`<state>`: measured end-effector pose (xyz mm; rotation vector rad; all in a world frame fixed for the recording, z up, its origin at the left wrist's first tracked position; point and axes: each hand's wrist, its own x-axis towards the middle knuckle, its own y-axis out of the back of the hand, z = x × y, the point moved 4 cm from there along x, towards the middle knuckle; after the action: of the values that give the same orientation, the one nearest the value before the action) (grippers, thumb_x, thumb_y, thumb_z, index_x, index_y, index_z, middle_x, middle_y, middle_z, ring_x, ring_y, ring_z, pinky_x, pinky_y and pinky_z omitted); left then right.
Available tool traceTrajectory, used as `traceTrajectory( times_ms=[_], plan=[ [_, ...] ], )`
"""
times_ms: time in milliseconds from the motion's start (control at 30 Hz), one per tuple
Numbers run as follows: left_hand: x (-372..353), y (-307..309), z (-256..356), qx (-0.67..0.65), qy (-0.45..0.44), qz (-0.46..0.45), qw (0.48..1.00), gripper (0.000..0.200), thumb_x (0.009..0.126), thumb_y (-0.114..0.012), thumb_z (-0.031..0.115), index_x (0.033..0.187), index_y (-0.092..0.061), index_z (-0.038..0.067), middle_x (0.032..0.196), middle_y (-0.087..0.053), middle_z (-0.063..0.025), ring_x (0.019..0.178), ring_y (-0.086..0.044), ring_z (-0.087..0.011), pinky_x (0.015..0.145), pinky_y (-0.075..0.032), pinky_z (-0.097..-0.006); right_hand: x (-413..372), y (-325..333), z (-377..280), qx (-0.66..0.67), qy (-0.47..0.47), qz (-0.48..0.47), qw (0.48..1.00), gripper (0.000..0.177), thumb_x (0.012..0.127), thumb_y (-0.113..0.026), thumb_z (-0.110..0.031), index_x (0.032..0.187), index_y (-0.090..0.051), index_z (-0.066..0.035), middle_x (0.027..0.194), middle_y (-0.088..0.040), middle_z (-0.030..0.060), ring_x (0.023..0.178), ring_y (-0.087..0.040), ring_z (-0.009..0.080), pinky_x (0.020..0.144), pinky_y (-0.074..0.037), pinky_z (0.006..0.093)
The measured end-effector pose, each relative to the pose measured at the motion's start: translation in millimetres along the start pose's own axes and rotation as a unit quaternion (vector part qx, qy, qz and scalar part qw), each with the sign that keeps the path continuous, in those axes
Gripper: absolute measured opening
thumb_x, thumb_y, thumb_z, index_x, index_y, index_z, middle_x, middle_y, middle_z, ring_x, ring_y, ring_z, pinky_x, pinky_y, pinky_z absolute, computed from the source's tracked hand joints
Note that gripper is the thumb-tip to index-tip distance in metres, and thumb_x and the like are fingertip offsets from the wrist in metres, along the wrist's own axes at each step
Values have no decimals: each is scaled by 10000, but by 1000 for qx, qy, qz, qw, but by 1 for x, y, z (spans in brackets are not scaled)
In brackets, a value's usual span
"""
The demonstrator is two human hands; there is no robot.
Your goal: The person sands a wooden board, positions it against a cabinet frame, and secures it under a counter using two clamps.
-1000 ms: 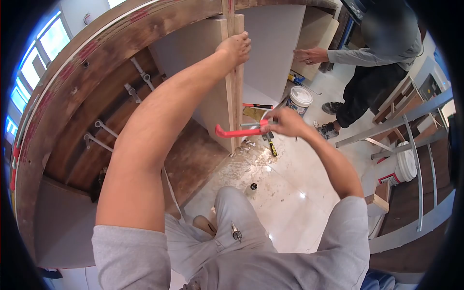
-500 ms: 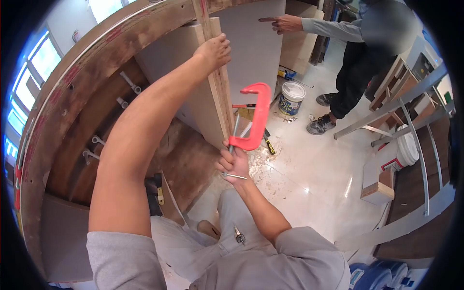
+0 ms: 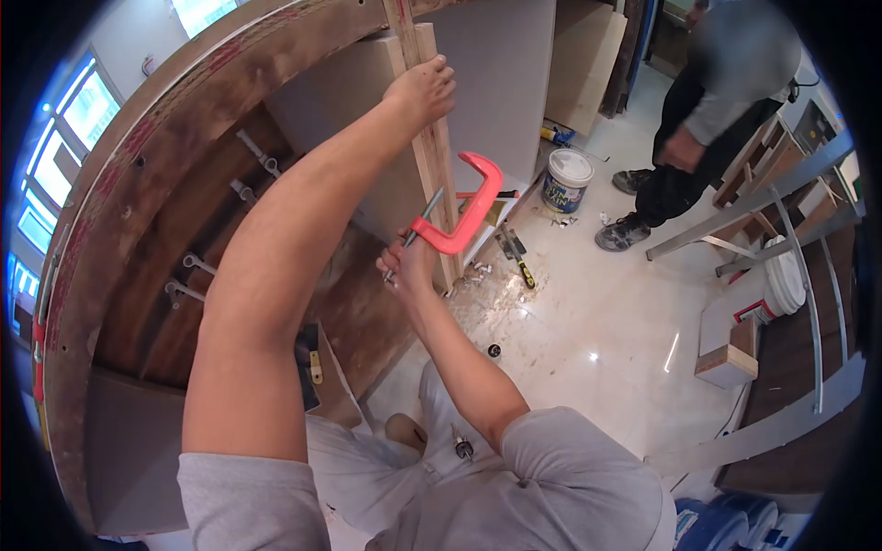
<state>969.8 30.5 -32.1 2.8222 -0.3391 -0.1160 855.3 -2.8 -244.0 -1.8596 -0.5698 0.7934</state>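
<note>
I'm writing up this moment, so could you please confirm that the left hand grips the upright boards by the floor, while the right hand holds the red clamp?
Not quite: in the head view, the left hand grips the upright boards near their top, not by the floor. The right hand holds the red clamp.

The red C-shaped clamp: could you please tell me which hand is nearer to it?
Right: the right hand holds the clamp by its grey screw; the left hand is farther up, on the upright light-brown wooden boards.

Red C-clamp (image 3: 482,209) | open, tilted | near upright pale wooden strips (image 3: 439,165)
</note>
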Motion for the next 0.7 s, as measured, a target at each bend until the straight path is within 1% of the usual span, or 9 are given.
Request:
traceTrajectory(
  times_ms=[67,167,267,367,467,567,667,700],
  plan=[
    [2,1,0,-1,-3,-5,1000,196,829,-571,228,1018,-616,200,1078,-587,33,1149,-468,-160,1063,-247,-359,17,5,9,5,-6,7,1000,182,963,-344,-263,912,-408,-100,495,-294,3,344,-227,114,374,-246,298],
    [5,2,-1,-5,-6,-48,999,297,846,-581,275,1136,-610,214,1216,-556,24,1223,-425,-162,1056,-243,-365,19,0,16,2,3,43,999,173,960,-339,-251,908,-408,-101,497,-297,1,345,-236,114,377,-244,298],
    [2,9,-2,-3,-17,-69,997,309,844,-585,276,1146,-605,214,1223,-553,27,1225,-422,-161,1057,-239,-363,18,-5,19,11,23,36,999,174,960,-332,-246,924,-413,-96,505,-313,2,349,-253,115,377,-244,296],
    [2,6,0,14,-9,-58,998,322,841,-592,283,1155,-599,213,1224,-550,32,1225,-421,-160,1059,-236,-364,17,-8,20,22,29,49,998,181,962,-314,-235,956,-425,-93,517,-336,9,356,-272,116,377,-242,294],
    [4,4,-1,8,-4,-60,998,333,836,-598,293,1161,-594,222,1220,-550,38,1225,-419,-155,1057,-236,-368,14,2,16,-9,78,63,995,200,968,-305,-228,985,-442,-83,529,-351,11,362,-278,110,380,-248,280],
    [5,1,-1,13,-7,-56,998,337,833,-602,301,1163,-592,234,1214,-553,38,1225,-418,-153,1058,-232,-370,0,14,4,-58,124,55,989,207,972,-306,-216,980,-451,-69,533,-345,4,377,-290,98,380,-267,269],
    [8,-3,1,10,-6,-62,998,349,832,-604,301,1175,-582,241,1223,-547,37,1230,-414,-152,1060,-229,-366,-9,44,0,-129,157,70,977,229,977,-294,-205,1007,-461,-50,558,-360,1,415,-319,83,385,-284,248],
    [7,-3,0,1,-5,-49,999,306,834,-588,274,1137,-591,232,1184,-558,31,1208,-429,-156,1064,-231,-363,-13,53,-3,-178,176,70,966,234,978,-286,-198,1020,-460,-48,570,-373,4,428,-331,81,389,-291,247]
  ],
)
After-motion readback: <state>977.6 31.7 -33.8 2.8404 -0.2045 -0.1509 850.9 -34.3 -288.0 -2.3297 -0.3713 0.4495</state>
